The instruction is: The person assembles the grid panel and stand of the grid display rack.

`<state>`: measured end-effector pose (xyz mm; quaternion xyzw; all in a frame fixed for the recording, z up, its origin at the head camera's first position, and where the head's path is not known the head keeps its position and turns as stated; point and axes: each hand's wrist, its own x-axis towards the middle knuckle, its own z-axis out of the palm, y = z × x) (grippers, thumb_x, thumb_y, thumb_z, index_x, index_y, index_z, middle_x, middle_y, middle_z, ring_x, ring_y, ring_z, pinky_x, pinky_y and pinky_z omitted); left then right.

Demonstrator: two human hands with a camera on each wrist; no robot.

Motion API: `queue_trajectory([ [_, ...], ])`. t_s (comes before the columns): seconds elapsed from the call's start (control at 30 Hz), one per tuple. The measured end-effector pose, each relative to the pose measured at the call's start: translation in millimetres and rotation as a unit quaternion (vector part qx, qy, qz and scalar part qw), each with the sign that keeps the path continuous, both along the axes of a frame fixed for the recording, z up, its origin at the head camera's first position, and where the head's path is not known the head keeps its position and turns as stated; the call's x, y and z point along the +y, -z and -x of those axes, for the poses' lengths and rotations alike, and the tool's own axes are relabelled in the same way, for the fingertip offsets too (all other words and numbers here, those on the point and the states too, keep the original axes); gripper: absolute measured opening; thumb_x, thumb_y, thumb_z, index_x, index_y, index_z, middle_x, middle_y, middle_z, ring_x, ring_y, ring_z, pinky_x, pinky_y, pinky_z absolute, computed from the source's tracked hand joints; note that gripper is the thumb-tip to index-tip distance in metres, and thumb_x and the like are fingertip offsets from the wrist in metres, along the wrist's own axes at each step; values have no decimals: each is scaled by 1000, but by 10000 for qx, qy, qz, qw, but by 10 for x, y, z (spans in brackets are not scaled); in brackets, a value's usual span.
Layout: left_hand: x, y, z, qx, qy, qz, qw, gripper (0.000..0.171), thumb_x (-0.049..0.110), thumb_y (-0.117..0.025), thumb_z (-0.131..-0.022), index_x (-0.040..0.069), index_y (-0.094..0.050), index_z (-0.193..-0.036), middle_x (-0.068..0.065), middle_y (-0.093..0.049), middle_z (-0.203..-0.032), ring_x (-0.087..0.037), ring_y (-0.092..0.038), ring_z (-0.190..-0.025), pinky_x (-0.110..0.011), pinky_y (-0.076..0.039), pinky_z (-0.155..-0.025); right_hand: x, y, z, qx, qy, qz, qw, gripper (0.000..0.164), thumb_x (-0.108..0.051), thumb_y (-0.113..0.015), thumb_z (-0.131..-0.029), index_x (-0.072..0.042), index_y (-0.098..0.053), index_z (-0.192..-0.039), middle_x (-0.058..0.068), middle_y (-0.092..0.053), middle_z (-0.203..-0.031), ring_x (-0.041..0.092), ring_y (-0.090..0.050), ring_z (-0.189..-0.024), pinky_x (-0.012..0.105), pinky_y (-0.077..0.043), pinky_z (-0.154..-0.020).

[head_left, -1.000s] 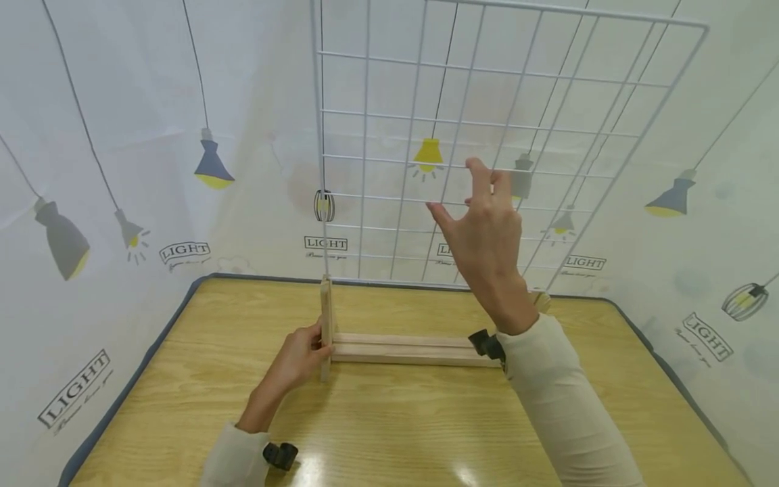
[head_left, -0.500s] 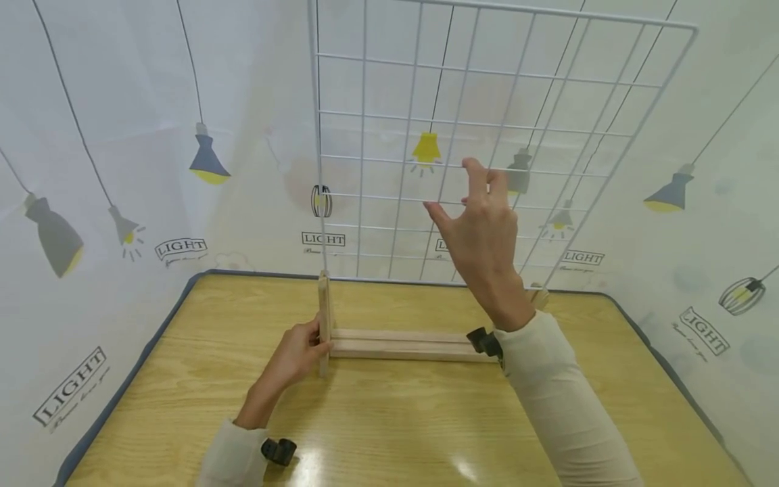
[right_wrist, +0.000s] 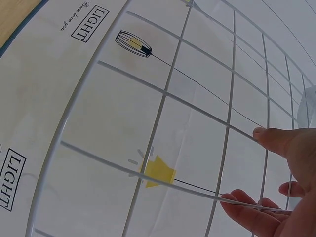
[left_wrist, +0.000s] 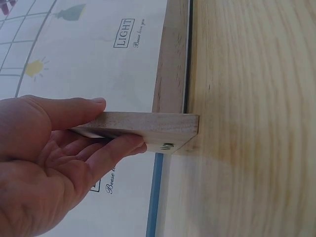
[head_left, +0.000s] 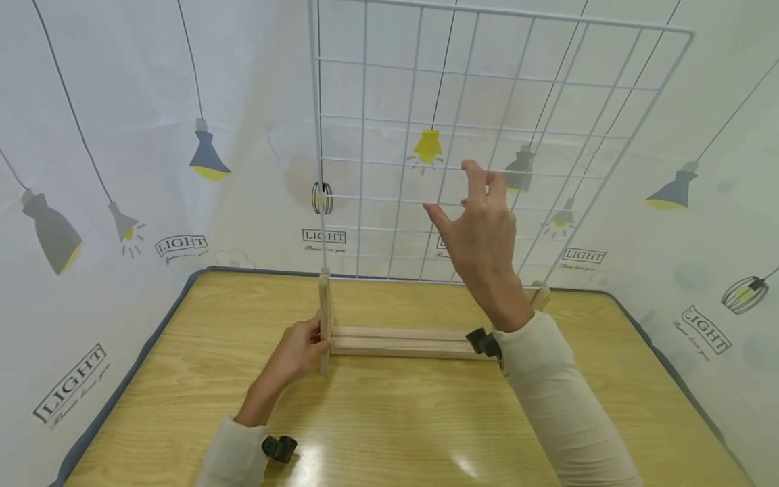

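Observation:
My left hand [head_left: 298, 352] pinches the upright wooden end piece [head_left: 325, 304] at the left of a wooden stand. In the left wrist view, thumb and fingers lie on opposite faces of that wooden piece [left_wrist: 148, 120], which carries a small dark marking. Two wooden crossbars [head_left: 402, 350] run right from it along the table. Above them stands a white wire grid panel [head_left: 404, 164], its lower left corner meeting the end piece. My right hand [head_left: 483, 237] holds the panel; in the right wrist view, fingers curl behind the wires [right_wrist: 164, 93] and the thumb presses one wire.
At the right, another wooden end piece [head_left: 538, 296] is partly hidden by my right forearm. The wood-grain table [head_left: 426, 419] has a dark blue border. Behind and at both sides hangs a white sheet [head_left: 255, 203] printed with lamps and the word LIGHT.
The head view has shifted slightly, and the panel's upper wires sit a little lower in it. Both hands keep their holds on the wooden end piece and the wire grid panel.

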<state>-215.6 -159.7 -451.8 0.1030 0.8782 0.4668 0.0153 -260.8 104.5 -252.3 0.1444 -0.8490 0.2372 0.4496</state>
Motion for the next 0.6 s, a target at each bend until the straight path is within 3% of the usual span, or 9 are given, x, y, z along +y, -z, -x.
queue_trajectory([
  [0.6, 0, 20, 9, 9, -13, -56, 10000, 53, 4, -59, -98, -11, -39, -145, -32, -56, -132, -45, -59, -119, -49, -56, -91, 11, 118, 24, 33, -32, -34, 10000, 69, -29, -85, -80, -2, -52, -134, 26, -55, -114, 32, -72, -80, 36, -53, -46],
])
